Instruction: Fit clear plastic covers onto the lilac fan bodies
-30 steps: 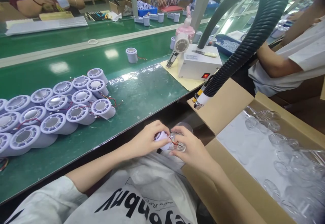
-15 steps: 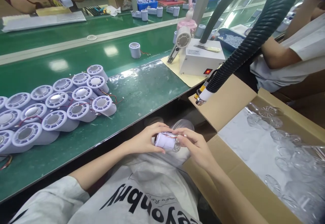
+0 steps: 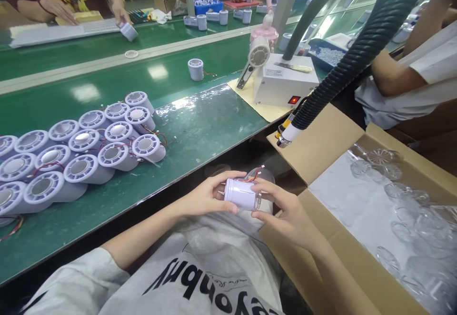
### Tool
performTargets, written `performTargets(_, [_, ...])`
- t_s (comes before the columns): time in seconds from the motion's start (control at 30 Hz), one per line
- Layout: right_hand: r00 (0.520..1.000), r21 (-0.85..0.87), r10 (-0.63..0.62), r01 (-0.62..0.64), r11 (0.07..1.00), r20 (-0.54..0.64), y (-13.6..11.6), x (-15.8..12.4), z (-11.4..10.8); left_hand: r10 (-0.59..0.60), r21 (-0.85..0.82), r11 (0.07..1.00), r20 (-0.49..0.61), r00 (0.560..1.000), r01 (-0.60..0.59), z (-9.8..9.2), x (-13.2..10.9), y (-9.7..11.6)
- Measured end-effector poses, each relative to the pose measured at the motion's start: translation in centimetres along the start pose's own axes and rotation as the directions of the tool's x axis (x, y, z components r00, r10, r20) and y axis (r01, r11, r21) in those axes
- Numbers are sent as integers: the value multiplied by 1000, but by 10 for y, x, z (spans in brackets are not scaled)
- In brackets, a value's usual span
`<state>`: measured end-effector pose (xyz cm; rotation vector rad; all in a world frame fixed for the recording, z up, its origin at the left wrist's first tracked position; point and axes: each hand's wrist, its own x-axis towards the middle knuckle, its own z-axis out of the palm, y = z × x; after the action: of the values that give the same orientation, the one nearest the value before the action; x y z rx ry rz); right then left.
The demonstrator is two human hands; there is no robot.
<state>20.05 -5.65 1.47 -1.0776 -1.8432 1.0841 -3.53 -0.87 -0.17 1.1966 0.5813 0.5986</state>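
A lavender cylindrical fan housing [image 3: 240, 194] lies sideways between my hands, above my lap. Red and dark wires [image 3: 255, 176] with a small white plug rise from its upper side. My left hand [image 3: 210, 195] grips its left end, thumb below and fingers over the top. At the other end, my right hand [image 3: 282, 205] pinches the edge with thumb and fingertips. A clear spoked plastic piece [image 3: 258, 201] sits at that right end, partly hidden by my fingers; how far it is inserted I cannot tell.
Rows of similar housings [image 3: 82, 167] stand at left on the green bench, one housing [image 3: 196, 70] apart. A white box [image 3: 285, 79] with a red switch and a black hose [image 3: 335, 82] stand ahead. An open carton [image 3: 332, 182] of clear parts is at right. Co-workers sit around.
The housing has turned in my hands, so its wires now stick up, and my right fingers have shifted onto its end. Across the bench, a co-worker's hand has lowered a housing to the surface.
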Motion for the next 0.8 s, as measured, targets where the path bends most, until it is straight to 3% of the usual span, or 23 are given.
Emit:
performTargets(0.23, [986, 199, 158, -166, 966, 53, -12, 1, -3, 68, 168, 983, 34, 997, -73, 2, -1, 12])
performTargets(0.43, [956, 368, 276, -291, 883, 95, -11, -3, -3, 116, 306, 944, 34, 993, -121, 3, -2, 18])
performTargets(0.8, [887, 563, 439, -439, 700, 144, -3, -3, 5, 180, 330, 923, 90, 980, -200, 1, -3, 20])
